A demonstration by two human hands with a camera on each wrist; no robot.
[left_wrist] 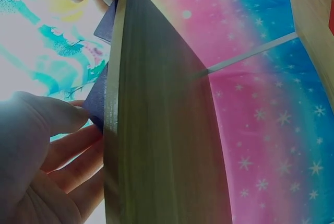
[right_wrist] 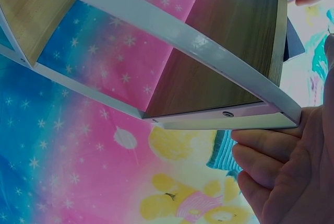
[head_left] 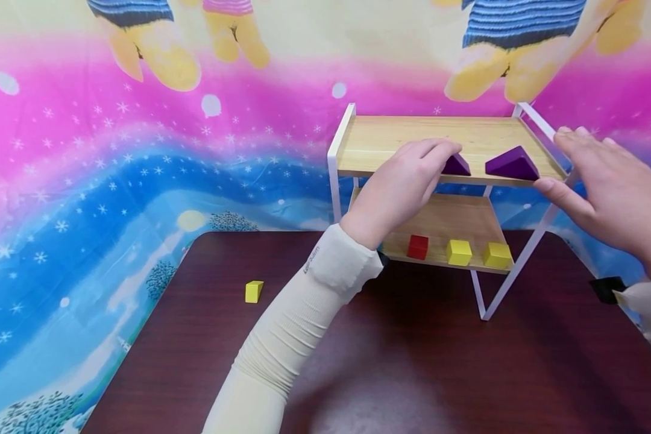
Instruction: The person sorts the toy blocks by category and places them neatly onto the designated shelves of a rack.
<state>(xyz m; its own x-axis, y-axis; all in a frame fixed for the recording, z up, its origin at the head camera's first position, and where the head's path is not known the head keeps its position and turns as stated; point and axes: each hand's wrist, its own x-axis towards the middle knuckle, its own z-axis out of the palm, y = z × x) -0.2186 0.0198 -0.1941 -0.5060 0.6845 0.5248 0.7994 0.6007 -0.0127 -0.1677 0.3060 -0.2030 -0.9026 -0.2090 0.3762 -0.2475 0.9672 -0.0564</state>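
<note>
My left hand [head_left: 398, 184] reaches to the front edge of the upper board [head_left: 412, 135] of a two-tier shelf. Its thumb and fingers pinch a purple triangular block [head_left: 456, 166] there, partly hidden by the hand in the head view; the left wrist view shows the thumb against the block's [left_wrist: 97, 101] near face. A second purple triangular block [head_left: 512, 164] lies to its right on the same board. My right hand [head_left: 618, 193] is at the shelf's right side, fingers extended by the white metal frame [right_wrist: 219, 57], holding no block.
On the lower board [head_left: 461, 211] sit a red cube [head_left: 418, 247] and two yellow cubes, one in the middle [head_left: 459, 252] and one at the right [head_left: 496, 255]. A yellow block [head_left: 254, 292] lies on the dark table [head_left: 206, 349] left of the shelf. A printed cloth [head_left: 141, 120] hangs behind.
</note>
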